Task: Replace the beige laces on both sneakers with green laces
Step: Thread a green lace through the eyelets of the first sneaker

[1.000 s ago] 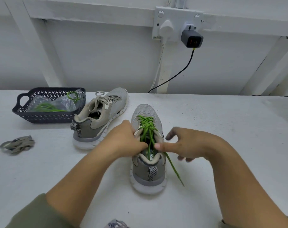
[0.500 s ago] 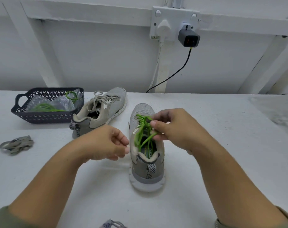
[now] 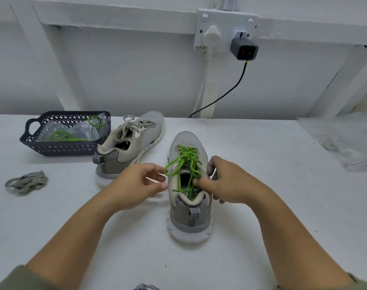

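The near sneaker [image 3: 190,214] is grey mesh with smooth beige panels, a thick white ridged sole and a chevron-striped heel loop. It stands on the matte white table [image 3: 262,206] between the two hands, heel toward the person. The green lace [image 3: 186,162] is a round, bright cord, crossed unevenly up the eyelets, with a slack loop bulging toward the left hand [image 3: 136,183]. That hand has loosely curved fingers and a parted thumb and forefinger, their tips just beside the loop; it has hold of nothing I can make out. The right hand [image 3: 226,181] curls round the sneaker's right collar edge, its thumb tip pressed on the green strands, and hides that side of the shoe. Beyond the left hand, the far sneaker [image 3: 132,143] lies angled, wearing flat beige laces [image 3: 136,125]. Just past it is a dark lattice basket [image 3: 65,147] holding crinkled clear plastic [image 3: 73,130] and more green cord. Well out from the left hand lies a bundle of loose beige lace [image 3: 26,183]. On the wall beyond the right hand, a grey charger [image 3: 243,49] sits in a white socket [image 3: 224,19].
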Available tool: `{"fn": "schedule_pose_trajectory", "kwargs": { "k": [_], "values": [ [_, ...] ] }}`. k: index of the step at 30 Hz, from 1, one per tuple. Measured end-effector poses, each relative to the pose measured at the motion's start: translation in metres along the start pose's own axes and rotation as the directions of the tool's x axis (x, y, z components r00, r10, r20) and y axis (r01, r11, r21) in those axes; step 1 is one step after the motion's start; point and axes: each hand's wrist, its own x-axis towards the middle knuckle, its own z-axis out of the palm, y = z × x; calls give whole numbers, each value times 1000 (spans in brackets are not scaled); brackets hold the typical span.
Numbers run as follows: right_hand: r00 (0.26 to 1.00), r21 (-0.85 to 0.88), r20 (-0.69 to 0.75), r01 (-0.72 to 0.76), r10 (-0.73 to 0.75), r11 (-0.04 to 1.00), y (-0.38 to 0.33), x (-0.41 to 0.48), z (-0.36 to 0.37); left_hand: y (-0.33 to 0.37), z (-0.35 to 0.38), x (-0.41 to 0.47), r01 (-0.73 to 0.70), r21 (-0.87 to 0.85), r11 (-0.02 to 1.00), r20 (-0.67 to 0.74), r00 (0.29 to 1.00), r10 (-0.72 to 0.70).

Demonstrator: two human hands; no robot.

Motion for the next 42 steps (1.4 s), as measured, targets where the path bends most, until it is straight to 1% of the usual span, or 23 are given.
{"fn": "schedule_pose_trajectory", "kwargs": {
  "k": [2, 4, 6, 9, 13, 16, 19, 22, 29, 34, 36, 37, 39, 41, 42],
  "values": [
    [998, 201, -3, 69, -70, 977, 14, 2, 6, -6, 5, 1, 30, -135, 990, 27, 999, -26],
    [992, 300, -36, 124, -118, 946, 25, 3, 15, -12, 9, 0, 55, -253, 966, 40, 998, -47],
    [985, 296, -103, 163, -138, 941, 32, 4, 25, -15, 12, 1, 59, -325, 944, 34, 998, -51],
    [966, 275, -200, 214, -162, 937, 36, 8, 34, -15, 15, 2, 42, -384, 922, 29, 999, -33],
    [952, 268, -265, 226, -154, 936, 34, 18, 29, -8, 14, 14, 23, -386, 922, 19, 1000, -17],
    [953, 282, -278, 201, -121, 938, 30, 33, 17, 0, 11, 32, 19, -371, 928, 11, 1000, -16],
    [947, 259, -304, 189, -106, 947, 26, 55, 5, 6, 7, 55, 22, -374, 927, 37, 999, -9],
    [941, 255, -326, 183, -94, 949, 23, 78, -7, 10, 4, 80, 36, -350, 936, 19, 999, -31],
    [942, 226, -321, 176, -97, 958, 27, 115, -18, 16, 3, 117, 41, -313, 949, 4, 999, -41],
    [952, 297, -296, 173, -82, 939, 32, 118, -13, 15, 7, 115, 61, -318, 946, -15, 997, -69],
    [955, 268, -284, 158, -79, 950, 29, 115, -17, 19, 9, 105, 59, -258, 964, -69, 994, -79],
    [954, 239, -290, 153, -80, 959, 26, 112, -19, 20, 8, 97, 39, -174, 984, -122, 991, -61],
    [934, 184, -343, 172, -101, 968, 18, 105, -27, 26, 1, 75, -27, 3, 1000, -242, 970, 27],
    [905, 133, -395, 224, -156, 965, 2, 93, -32, 35, -18, 48, -99, 134, 986, -365, 920, 143],
    [895, 110, -401, 256, -193, 961, -8, 88, -34, 39, -29, 38, -109, 204, 973, -415, 890, 187]
  ]
}}
